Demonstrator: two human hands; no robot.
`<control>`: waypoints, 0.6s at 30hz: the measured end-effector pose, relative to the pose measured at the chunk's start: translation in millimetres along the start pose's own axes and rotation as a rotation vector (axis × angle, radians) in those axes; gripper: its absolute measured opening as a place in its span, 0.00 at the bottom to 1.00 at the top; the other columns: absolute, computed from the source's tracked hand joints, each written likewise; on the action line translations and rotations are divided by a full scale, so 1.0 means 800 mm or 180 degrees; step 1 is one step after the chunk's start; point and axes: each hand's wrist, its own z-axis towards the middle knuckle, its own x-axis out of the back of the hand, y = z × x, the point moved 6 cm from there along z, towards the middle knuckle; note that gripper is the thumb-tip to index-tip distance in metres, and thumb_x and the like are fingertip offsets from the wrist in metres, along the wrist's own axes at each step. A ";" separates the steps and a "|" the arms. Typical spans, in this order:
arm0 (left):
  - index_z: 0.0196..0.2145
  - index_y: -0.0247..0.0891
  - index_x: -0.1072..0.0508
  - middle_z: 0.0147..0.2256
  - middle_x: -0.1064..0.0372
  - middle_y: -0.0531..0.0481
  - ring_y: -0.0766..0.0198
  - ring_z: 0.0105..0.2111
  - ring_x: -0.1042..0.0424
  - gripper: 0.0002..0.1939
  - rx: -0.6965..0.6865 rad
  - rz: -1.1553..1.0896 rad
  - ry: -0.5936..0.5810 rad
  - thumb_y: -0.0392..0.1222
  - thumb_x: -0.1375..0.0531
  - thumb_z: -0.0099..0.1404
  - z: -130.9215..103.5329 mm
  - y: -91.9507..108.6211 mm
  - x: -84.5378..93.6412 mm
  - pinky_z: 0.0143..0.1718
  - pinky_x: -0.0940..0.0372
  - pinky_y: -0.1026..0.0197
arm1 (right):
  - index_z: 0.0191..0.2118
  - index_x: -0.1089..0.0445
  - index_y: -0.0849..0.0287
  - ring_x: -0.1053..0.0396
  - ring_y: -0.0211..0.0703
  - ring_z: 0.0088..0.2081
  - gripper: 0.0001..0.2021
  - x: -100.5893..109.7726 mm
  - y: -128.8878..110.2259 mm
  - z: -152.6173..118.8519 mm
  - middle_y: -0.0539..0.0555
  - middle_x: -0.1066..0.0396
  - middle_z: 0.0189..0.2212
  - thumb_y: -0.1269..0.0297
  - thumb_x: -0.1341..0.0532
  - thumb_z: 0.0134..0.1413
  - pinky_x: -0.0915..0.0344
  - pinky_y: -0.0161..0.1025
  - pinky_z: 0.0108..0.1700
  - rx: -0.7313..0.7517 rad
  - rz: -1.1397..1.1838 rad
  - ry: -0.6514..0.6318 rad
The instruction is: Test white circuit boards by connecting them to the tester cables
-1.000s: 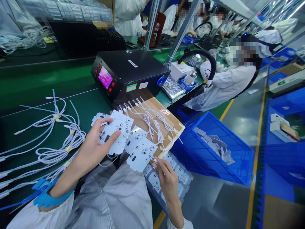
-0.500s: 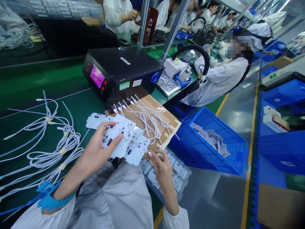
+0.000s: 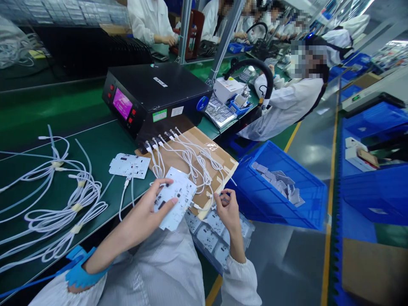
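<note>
My left hand [image 3: 159, 204] grips a white circuit board [image 3: 178, 193] by its left side, thumb on top, over the front edge of the bench. At the board's right edge sits the plug of a white cable [image 3: 200, 207]. Close to that cable is my right hand [image 3: 228, 204], its fingers curled and pinched; what lies between the fingertips, if anything, is hidden. A second white circuit board [image 3: 123, 165] lies on the green bench mat, with a white cable plug [image 3: 126, 182] at its near edge. Several white cables [image 3: 191, 159] run across a brown cardboard sheet [image 3: 208, 146].
A black test box [image 3: 156, 91] with a lit pink screen stands behind the cardboard. Bundled white cables [image 3: 75, 199] cover the left bench. Below right are a tray of boards [image 3: 207, 238] and a blue crate [image 3: 280, 182]. Co-workers [image 3: 293, 97] sit farther along.
My right hand has moved right and up, away from the boards. My left hand has shifted right with its board, uncovering the board on the mat. The other overlapping board no longer shows separately.
</note>
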 end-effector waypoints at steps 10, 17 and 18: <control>0.61 0.46 0.35 0.56 0.30 0.44 0.53 0.53 0.29 0.22 -0.0011 0.0347 -0.0864 0.53 0.46 0.73 0.019 -0.018 -0.064 0.58 0.35 0.51 | 0.39 0.44 0.51 0.31 0.40 0.18 0.17 0.002 -0.007 0.014 0.41 0.32 0.21 0.50 0.36 0.54 0.39 0.34 0.18 -0.0242 0.0011 0.0089; 0.59 0.44 0.34 0.52 0.28 0.45 0.54 0.49 0.28 0.21 -0.0103 0.0460 -0.0779 0.51 0.45 0.72 0.022 -0.022 -0.058 0.58 0.34 0.52 | 0.38 0.34 0.54 0.31 0.41 0.24 0.11 0.022 -0.024 0.015 0.46 0.32 0.24 0.54 0.38 0.54 0.34 0.38 0.29 0.0162 -0.0817 0.0966; 0.59 0.45 0.34 0.51 0.27 0.45 0.54 0.49 0.27 0.21 -0.0119 0.0451 -0.0769 0.51 0.45 0.72 0.022 -0.023 -0.057 0.58 0.34 0.51 | 0.39 0.33 0.55 0.31 0.41 0.25 0.12 0.027 -0.027 0.017 0.47 0.31 0.25 0.53 0.38 0.56 0.34 0.38 0.29 0.0148 -0.0739 0.1081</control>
